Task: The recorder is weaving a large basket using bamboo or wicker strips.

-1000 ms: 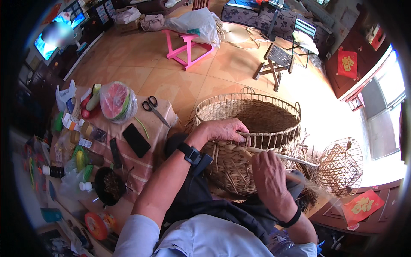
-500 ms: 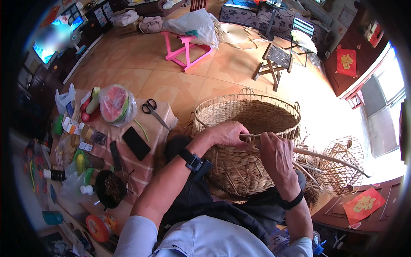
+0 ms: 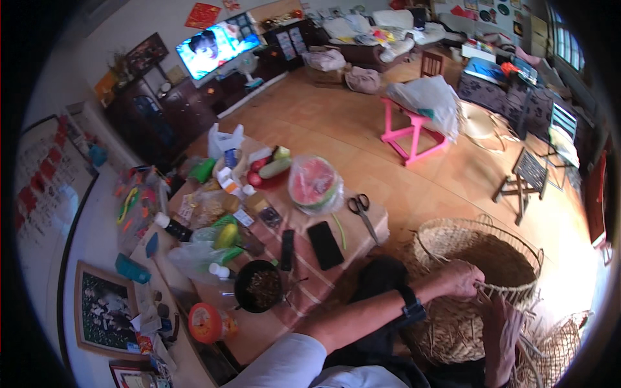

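The left hand [image 3: 462, 279] grips the basket [image 3: 446, 331] at its rim beside the right hand [image 3: 502, 328], whose grip I cannot tell.

Right hand [image 3: 503, 326] smeared on my feed; I can't make out its fingertips near the woven basket [image 3: 446, 333]. Its wrist [image 3: 498, 372] runs off at the bottom. I can't tell what the left hand [image 3: 462, 279] has between its fingertips. Left forearm [image 3: 362, 317] hides part of the basket's wall. Openwork basket [image 3: 561, 346] cut off lower right. Along the left edge of the cloth-covered table [image 3: 301, 307], a plastic bag [image 3: 194, 260] obscures its contents; near left corner, the bits [image 3: 264, 289] in the black pan [image 3: 242, 291] are too small to identify.
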Demonstrator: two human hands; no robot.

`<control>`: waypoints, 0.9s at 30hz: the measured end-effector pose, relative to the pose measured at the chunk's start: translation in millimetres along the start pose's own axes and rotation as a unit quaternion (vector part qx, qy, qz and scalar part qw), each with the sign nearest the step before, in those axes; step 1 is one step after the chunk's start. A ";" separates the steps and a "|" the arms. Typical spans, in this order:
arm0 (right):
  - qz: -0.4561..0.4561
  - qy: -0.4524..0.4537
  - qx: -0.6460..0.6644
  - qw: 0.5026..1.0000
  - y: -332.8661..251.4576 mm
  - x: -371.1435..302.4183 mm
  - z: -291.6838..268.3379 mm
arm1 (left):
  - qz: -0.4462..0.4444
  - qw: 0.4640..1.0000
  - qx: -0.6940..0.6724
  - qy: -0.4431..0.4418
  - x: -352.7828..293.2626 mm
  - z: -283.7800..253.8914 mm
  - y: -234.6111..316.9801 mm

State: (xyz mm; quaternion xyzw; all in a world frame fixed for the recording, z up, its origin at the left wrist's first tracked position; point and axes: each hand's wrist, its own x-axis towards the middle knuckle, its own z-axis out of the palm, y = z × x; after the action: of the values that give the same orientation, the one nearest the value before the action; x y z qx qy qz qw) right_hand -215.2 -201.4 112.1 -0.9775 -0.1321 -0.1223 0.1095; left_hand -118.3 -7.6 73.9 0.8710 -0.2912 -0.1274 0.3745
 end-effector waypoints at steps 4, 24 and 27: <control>0.032 -0.060 -0.023 0.997 -1.0 -6.8 11.4 | -0.008 0.999 0.035 0.027 -5.7 6.4 0.1; 0.043 -0.058 -0.073 0.995 -29.4 -4.2 4.1 | 0.086 0.995 -0.033 -0.041 18.3 10.9 -29.6; 0.032 -0.019 -0.056 0.998 -40.2 4.8 20.9 | -0.020 0.955 -0.206 -0.213 36.5 -8.8 -56.6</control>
State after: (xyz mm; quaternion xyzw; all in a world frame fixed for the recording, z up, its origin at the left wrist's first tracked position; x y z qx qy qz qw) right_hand -217.7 -157.3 100.9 -0.9880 -0.0957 -0.1078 0.0558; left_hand -62.0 6.6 38.7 0.7328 -0.3146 -0.3749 0.4726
